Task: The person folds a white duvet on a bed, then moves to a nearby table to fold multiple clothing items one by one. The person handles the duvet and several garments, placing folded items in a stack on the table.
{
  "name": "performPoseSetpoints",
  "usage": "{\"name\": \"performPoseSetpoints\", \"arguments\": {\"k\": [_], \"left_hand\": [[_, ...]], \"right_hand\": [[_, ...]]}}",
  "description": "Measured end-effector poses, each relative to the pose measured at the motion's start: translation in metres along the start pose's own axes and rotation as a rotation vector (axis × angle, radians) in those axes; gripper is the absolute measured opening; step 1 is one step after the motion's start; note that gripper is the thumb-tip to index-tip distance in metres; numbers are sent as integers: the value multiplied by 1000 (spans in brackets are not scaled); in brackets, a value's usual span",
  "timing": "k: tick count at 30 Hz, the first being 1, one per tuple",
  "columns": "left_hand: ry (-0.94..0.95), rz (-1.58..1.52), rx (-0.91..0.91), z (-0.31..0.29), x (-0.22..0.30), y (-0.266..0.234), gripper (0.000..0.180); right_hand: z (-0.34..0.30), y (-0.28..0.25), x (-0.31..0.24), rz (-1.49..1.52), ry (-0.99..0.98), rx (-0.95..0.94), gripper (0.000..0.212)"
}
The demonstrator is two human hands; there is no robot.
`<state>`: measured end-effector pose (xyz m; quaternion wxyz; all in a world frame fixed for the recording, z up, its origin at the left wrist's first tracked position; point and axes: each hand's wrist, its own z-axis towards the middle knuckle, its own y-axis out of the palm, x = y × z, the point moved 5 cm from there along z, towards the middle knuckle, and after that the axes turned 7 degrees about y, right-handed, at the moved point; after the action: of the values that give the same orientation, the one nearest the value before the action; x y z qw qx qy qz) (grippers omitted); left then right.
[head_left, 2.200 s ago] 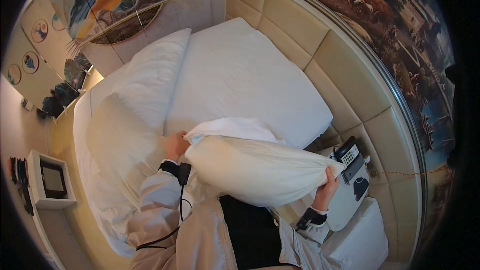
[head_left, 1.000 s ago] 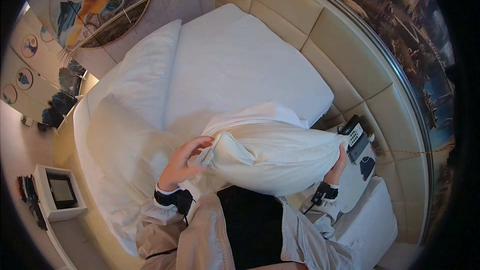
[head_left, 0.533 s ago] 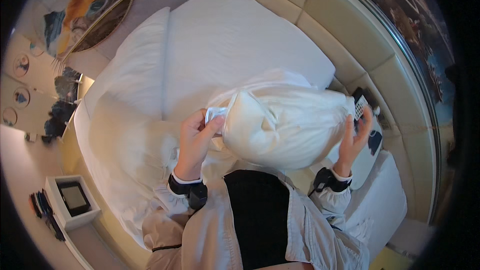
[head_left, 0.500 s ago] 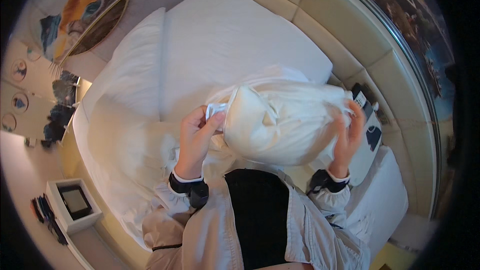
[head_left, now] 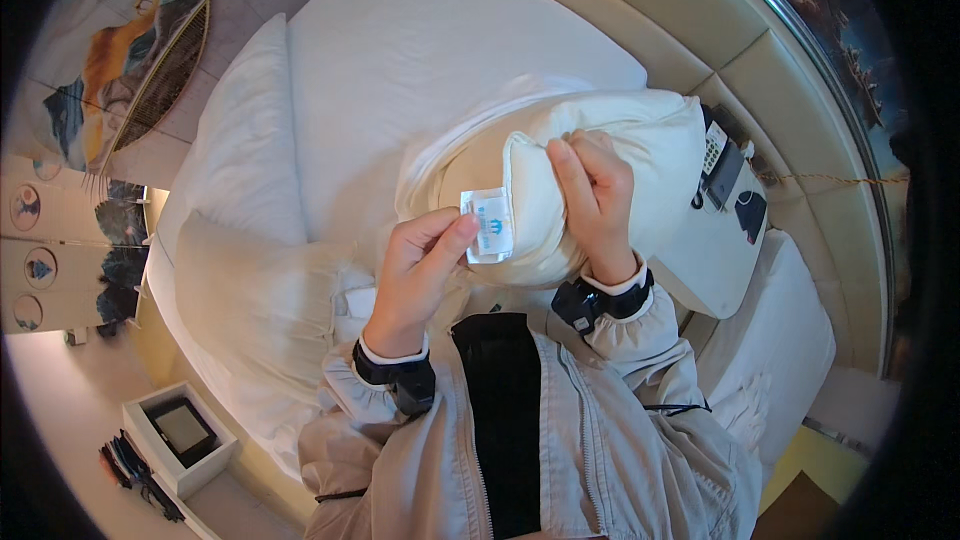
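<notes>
A plump cream-white pillow (head_left: 650,140) is held up in front of me, its piped corner turned toward my chest. A white fabric label (head_left: 492,225) with blue print hangs from its seam. My left hand (head_left: 412,265) pinches that label between thumb and fingers. Just right of it, my right hand (head_left: 600,195) is closed on the pillow's edge, thumb and fingers gathering the cloth. The pillow's underside is hidden from view.
Behind the pillow lies a bed with a white sheet (head_left: 430,35) and a rumpled duvet (head_left: 240,290). A padded headboard (head_left: 660,15) curves along the right. On a white nightstand (head_left: 700,265) lie a remote (head_left: 714,150) and dark items. A white box shelf (head_left: 180,438) stands lower left.
My right hand has moved left from the pillow's far end and closed on its edge near the label. The label now faces up, pulled flat by my left hand.
</notes>
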<state>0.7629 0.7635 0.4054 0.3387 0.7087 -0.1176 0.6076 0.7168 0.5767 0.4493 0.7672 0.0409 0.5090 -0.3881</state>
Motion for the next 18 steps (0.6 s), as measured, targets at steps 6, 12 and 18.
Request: {"name": "performPoseSetpoints", "arguments": {"k": [6,12,18], "left_hand": [[13,-208,-46,-8,-5,25,27],[84,-260,-121,-10,-16,31,25],[61,-268,-172,-11,-15,38,25]], "right_hand": [[0,-7,19,206,156,-1,36],[-9,-15,30,315,197,-11,38],[-11,-20,31,340,172,-6,39]]}}
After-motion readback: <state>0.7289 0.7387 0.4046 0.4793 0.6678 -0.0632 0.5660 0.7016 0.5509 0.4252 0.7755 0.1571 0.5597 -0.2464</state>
